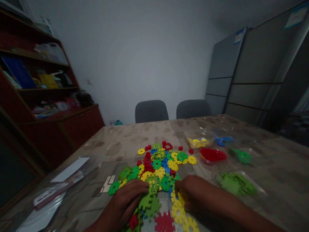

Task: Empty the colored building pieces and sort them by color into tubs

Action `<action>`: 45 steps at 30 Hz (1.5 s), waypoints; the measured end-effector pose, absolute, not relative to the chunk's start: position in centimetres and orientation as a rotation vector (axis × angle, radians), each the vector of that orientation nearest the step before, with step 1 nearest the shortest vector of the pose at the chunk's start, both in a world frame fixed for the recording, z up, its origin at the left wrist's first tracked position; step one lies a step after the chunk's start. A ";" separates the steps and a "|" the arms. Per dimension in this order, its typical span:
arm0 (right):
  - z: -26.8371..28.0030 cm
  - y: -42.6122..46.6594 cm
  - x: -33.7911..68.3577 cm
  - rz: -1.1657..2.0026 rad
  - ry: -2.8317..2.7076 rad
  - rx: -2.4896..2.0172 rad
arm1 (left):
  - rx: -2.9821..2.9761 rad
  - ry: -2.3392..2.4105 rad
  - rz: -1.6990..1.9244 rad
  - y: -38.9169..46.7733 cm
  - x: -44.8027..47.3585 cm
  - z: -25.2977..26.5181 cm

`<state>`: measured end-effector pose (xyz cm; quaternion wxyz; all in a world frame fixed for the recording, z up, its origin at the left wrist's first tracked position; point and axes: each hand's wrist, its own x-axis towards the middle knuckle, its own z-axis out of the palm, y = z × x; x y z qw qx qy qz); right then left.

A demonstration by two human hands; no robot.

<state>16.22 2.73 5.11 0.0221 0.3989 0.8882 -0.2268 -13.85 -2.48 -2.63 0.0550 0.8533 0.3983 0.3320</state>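
Heap of gear-shaped plastic pieces (158, 167): mixed yellow, green, red and blue. Clear trays, sorted by colour: yellow pieces (198, 142), blue pieces (223, 140), red pieces (213, 155), dark green pieces (242, 157), light green pieces (236, 183). Table (135, 137): beige-brown covering with a patchwork of darker and paler rectangles. Two chairs (151, 111): grey. Shelf unit (48, 125): dark reddish-brown wood. Wall (145, 54): plain pale grey. Cabinets (256, 74): grey panels, blue-and-white labels.

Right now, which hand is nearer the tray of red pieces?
Right. The right hand lies just below and left of the tray of red pieces; the left hand sits farther left, across the pile.
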 end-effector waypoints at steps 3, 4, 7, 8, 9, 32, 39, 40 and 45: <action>6.4 2.7 16.4 -0.713 2.797 1.231 | 2.599 1.212 0.991 -2.5 -13.9 -2.6; 6.9 2.8 16.6 -0.726 2.814 1.229 | 2.603 1.208 0.989 -2.5 -13.8 -2.5; 8.3 3.8 17.5 -0.765 2.862 1.270 | 2.609 1.203 1.014 -2.5 -13.6 -2.4; 8.6 4.4 18.0 -0.754 2.893 1.311 | 2.610 1.196 1.033 -2.5 -13.6 -2.3; 8.9 5.1 18.5 -0.733 2.930 1.374 | 2.612 1.185 1.051 -2.5 -13.5 -2.3; 9.9 12.7 23.3 -1.285 2.808 2.042 | 2.062 1.332 1.109 -3.2 -12.4 0.3; 5.9 -0.2 20.3 -1.012 2.774 1.168 | 1.825 1.505 1.119 -3.3 -14.2 5.3; 5.7 -1.2 19.7 -0.971 2.787 1.115 | 1.866 1.477 1.060 -3.5 -14.4 6.0; 4.0 -2.9 15.4 -0.829 2.860 1.060 | 2.265 1.261 0.774 -4.8 -13.8 7.9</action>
